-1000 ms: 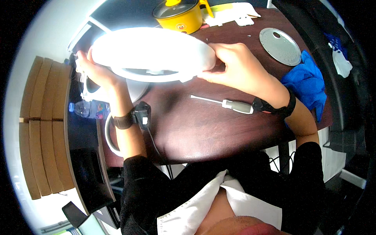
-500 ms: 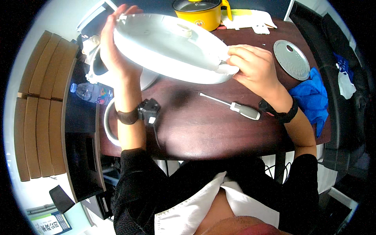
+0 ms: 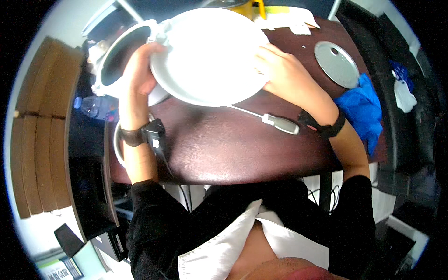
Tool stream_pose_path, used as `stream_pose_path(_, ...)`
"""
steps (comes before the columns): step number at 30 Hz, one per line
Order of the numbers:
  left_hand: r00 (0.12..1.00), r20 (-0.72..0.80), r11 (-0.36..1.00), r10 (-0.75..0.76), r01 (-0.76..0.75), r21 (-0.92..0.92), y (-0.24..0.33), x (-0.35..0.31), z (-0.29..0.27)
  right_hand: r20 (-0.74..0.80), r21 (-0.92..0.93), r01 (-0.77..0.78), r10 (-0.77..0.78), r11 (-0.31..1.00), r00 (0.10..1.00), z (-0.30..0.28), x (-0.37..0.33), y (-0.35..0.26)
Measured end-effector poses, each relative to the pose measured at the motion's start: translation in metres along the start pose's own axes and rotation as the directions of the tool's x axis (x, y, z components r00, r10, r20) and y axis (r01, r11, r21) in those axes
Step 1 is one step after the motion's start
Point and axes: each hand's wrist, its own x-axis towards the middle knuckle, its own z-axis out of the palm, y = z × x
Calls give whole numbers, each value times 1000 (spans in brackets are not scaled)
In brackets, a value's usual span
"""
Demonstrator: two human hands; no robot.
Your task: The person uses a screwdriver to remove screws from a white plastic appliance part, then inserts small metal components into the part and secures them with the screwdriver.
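Note:
A round white appliance lid, washed out by glare, is held up over the far part of the table between my two hands. My left hand grips its left rim, close to a small projection at the upper left. At the opposite side, my right hand has bent fingers closed on the right rim; the fingertips are partly lost in the glare. Below the lid lies a screwdriver with a grey and white handle, its tip hidden by the lid. Behind my left hand stands a white pot-shaped body with a dark inside.
On the brown table, a grey metal disc with a hole lies at right beside a blue cloth. A yellow pot and white packaging are at the back. A plastic bottle lies at left.
The lid has turned from a steep slant to face me more fully, and its left side has come lower. Both hands have shifted with it, still gripping the rim.

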Motion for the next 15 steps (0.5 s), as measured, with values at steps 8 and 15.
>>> stream_pose_path(8, 966, 6, 854, 257, -230, 467, -2, 7, 19, 289, 283, -197, 112, 939, 951, -58, -22, 44)
stream_pose_path(15, 881, 116, 644, 458, -419, 640, 7, 18, 31, 520, -190, -556, 563, 809, 642, -48, -55, 97)
